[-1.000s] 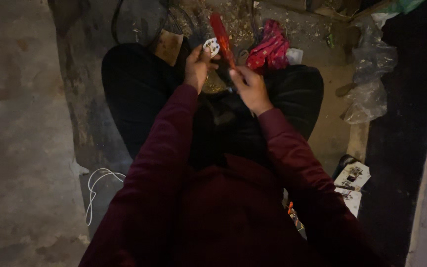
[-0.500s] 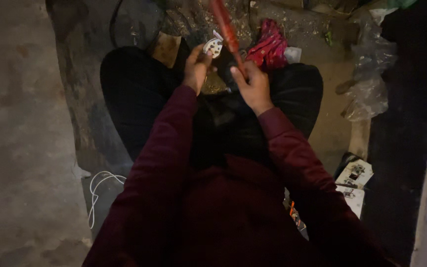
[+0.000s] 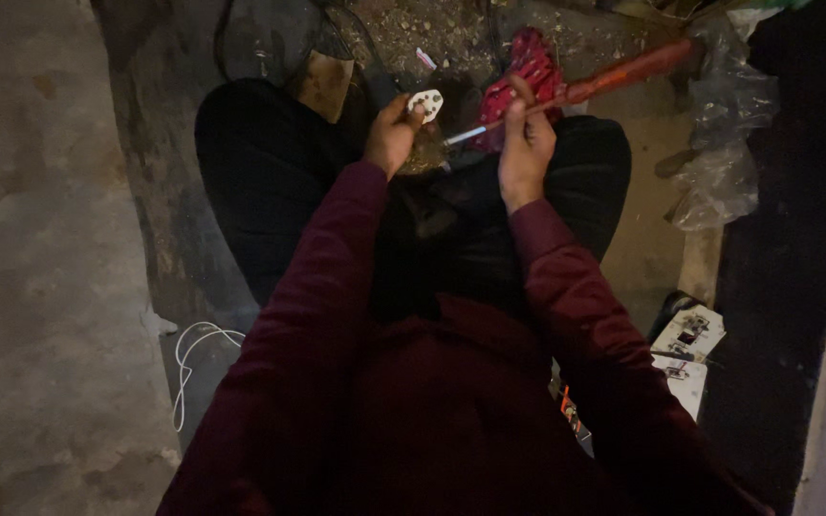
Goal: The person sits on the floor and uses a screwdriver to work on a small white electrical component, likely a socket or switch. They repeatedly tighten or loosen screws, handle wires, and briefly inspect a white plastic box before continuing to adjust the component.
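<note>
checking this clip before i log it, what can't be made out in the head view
- Screwdriver tip: small and blurred near the white plug, contact unclear.
- Plug's underside: covered by the left hand.
- Right hand grip: fingers curl over the shaft.
- White boards at lower right: partly behind the right sleeve, too dim to read.
- White cable: one end runs under the left sleeve.

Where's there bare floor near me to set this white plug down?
Bare concrete floor lies left of the left knee, above the white cord. Ahead of the left hand and right hand it is crowded: red cloth, debris, clear bags. White parts fill the right.
</note>
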